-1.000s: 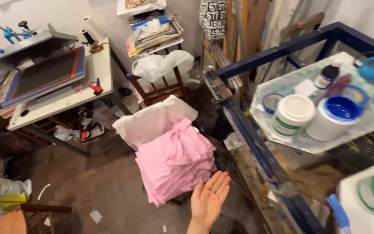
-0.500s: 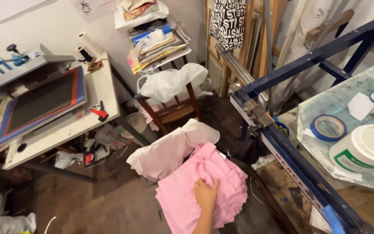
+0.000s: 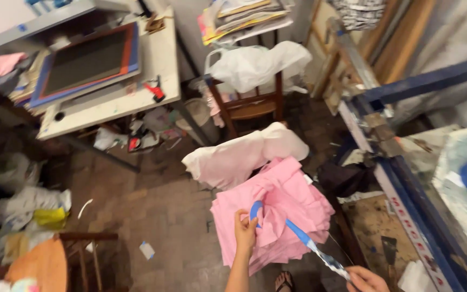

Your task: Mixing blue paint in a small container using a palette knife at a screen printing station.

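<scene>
The left hand (image 3: 246, 231) pinches the soft, crumpled pink cloth (image 3: 277, 213) piled on a stool beside the tabletop (image 3: 463, 178). The right hand (image 3: 367, 279), half cut off below, is closed around a long blue strip (image 3: 298, 233) whose curved end lies on the cloth.

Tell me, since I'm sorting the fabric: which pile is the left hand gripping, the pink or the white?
The pink pile. The left hand pinches its top layer; the white pile lies behind it, untouched.
</scene>
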